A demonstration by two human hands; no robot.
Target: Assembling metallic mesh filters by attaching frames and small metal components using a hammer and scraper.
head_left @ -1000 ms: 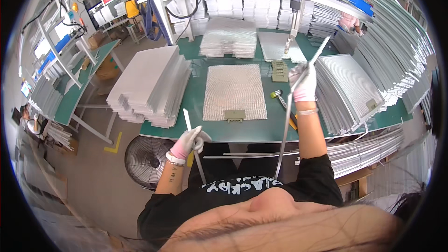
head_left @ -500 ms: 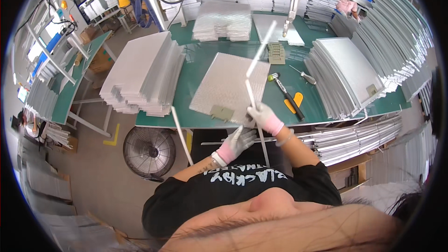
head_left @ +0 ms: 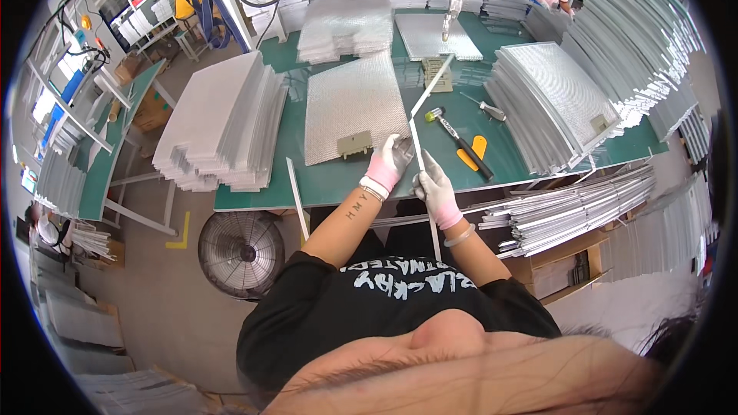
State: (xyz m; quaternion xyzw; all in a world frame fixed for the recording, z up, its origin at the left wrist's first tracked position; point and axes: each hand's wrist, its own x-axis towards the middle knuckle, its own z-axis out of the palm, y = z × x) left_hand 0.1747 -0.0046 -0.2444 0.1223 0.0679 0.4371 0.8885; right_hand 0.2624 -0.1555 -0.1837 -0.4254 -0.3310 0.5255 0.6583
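A thin white metal frame strip [head_left: 416, 141], bent at an angle, runs from above the table down toward my body; another length of white strip [head_left: 295, 192] rises at the table's front edge on the left. My right hand [head_left: 438, 190], gloved, is closed around the strip near the front edge. My left hand [head_left: 390, 161], also gloved, has its fingers bent together at the lower right corner of a silvery mesh panel [head_left: 350, 104], beside the strip; what they pinch is hidden. A grey-green plate [head_left: 354, 143] lies on the panel's near edge.
On the green table [head_left: 461, 157] lie a hammer [head_left: 459, 141], a yellow-orange tool [head_left: 472, 154] and a screwdriver [head_left: 484, 106]. Panel stacks stand left [head_left: 219, 119] and right [head_left: 553, 100]. A power driver [head_left: 453, 0] hangs above. A floor fan [head_left: 244, 253] stands at lower left.
My left hand has come up from below the table edge to the panel's corner. The mesh panel has turned and shifted away to the left. My right hand stays on the strip.
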